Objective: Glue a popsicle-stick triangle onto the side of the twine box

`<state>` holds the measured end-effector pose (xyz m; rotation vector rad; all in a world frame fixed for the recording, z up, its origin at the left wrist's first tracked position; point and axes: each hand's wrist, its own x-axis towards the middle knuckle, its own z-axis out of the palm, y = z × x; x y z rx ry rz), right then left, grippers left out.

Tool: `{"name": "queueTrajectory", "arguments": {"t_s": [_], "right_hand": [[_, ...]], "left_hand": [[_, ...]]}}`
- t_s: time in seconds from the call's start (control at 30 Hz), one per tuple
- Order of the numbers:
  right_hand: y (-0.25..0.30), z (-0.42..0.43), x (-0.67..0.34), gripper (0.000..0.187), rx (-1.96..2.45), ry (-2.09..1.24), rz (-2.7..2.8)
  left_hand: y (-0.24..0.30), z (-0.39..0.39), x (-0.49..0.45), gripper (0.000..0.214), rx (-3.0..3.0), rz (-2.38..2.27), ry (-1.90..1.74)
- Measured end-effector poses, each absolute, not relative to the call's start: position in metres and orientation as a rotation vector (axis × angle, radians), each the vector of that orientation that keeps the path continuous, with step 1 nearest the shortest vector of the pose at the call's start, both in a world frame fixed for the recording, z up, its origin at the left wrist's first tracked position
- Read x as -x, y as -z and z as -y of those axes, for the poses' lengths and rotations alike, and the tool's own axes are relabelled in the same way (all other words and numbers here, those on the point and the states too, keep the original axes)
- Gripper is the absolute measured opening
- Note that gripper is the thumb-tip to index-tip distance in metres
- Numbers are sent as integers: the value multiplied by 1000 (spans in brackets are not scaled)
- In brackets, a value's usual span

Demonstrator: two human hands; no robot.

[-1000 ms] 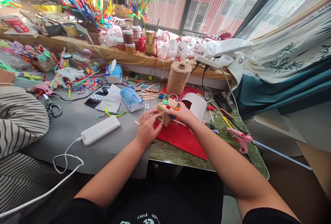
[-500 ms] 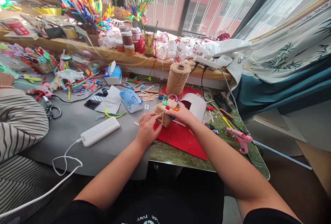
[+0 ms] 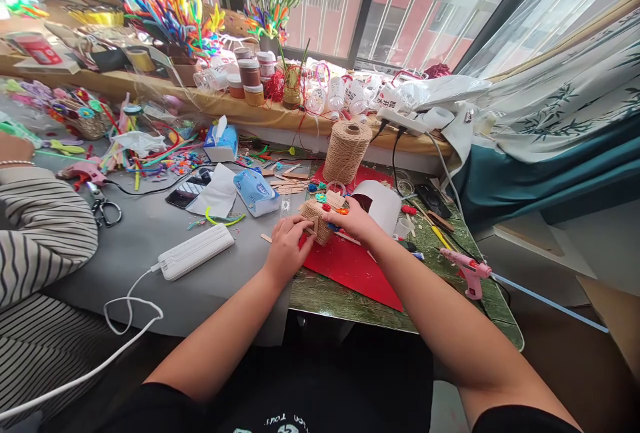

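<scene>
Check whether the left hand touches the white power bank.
Apart: the head view shows grey tabletop between the left hand and the white power bank.

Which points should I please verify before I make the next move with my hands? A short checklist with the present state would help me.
1. Right hand steadies the twine-wrapped piece: ok.
2. Left hand has its fingers at the small wooden piece on the near side: ok; how firmly they press, cannot tell.
3. Red sheet free of scraps: not ok, small pale bits lie on it.
4. Pink glue gun apart from both hands: ok, it lies near the table's right edge.
5. Glue gun hot: cannot tell.
6. Twine spool upright: ok, it stands behind the piece.
</scene>
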<state>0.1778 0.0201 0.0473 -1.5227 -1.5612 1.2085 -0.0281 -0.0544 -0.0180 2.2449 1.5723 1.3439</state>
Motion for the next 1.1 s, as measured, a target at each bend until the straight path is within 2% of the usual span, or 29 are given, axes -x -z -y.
{"name": "queueTrajectory", "arguments": {"t_s": [0.67, 1.1], "right_hand": [[-45, -20, -179, 101, 1600, -1163, 1599], [-51, -17, -177, 95, 1579, -1204, 1557]], "left_hand": [[17, 56, 26, 25, -2217, -1607, -1346], [16, 55, 27, 33, -2082, -1688, -1349]]}}
